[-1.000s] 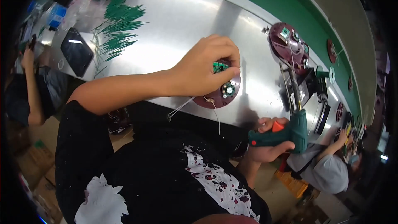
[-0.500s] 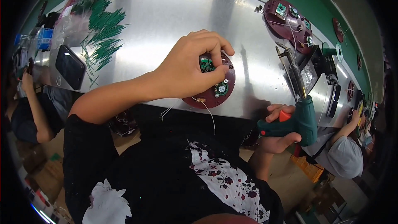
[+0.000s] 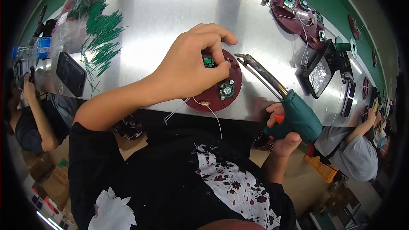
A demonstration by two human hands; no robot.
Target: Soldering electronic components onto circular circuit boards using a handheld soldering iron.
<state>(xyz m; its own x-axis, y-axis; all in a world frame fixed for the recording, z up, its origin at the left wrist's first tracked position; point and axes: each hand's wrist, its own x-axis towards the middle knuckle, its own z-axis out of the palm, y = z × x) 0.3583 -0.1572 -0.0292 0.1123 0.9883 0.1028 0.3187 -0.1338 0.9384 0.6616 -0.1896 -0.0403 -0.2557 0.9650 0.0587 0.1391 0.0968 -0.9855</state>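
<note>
Head view: since the earlier frame, the right hand (image 3: 284, 145), wrapped around the green soldering gun (image 3: 299, 118), has swung its tip (image 3: 241, 55) leftward to near the left hand (image 3: 192, 61). That hand curls over the maroon disc (image 3: 234, 76) beneath it, thumb (image 3: 220, 73) and index finger (image 3: 216, 49) close together, though whether they pinch anything cannot be told.

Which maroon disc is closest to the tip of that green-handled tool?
The round disc at the table's near edge, partly covered by the left hand. The tip of the tool is right by its rim; other maroon discs lie farther away.
</note>
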